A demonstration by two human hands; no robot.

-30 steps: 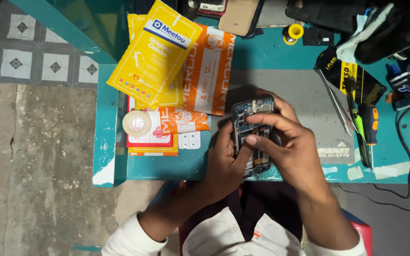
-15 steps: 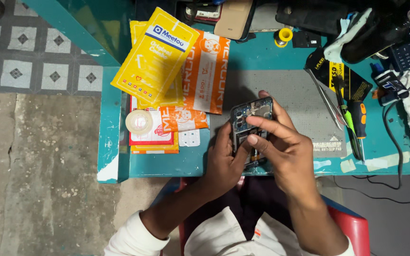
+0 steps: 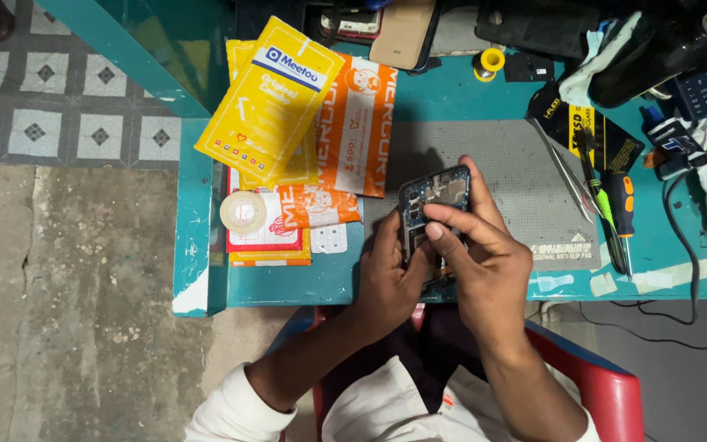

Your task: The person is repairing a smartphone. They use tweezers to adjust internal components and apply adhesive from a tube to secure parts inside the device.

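Note:
An opened phone point(image 3: 434, 200) with its back cover off and its inner parts showing is held over the front edge of a teal workbench point(image 3: 329, 282). My left hand point(image 3: 390, 270) grips its lower left side from below. My right hand point(image 3: 484, 254) wraps around its right side, and the thumb and forefinger pinch at a spot on the upper left of the phone's inside. The lower half of the phone is hidden by both hands.
A grey anti-slip mat point(image 3: 509, 164) lies under the phone. Yellow and orange packets point(image 3: 288, 106) and a tape roll point(image 3: 243, 211) lie left. Tweezers point(image 3: 562, 172) and screwdrivers point(image 3: 615, 213) lie right, with cables, phones and a cloth behind. A red chair point(image 3: 607, 385) is below.
The hands and the phone keep nearly the same hold. The view has shifted slightly, and my right fingers have moved a little over the upper part of the phone.

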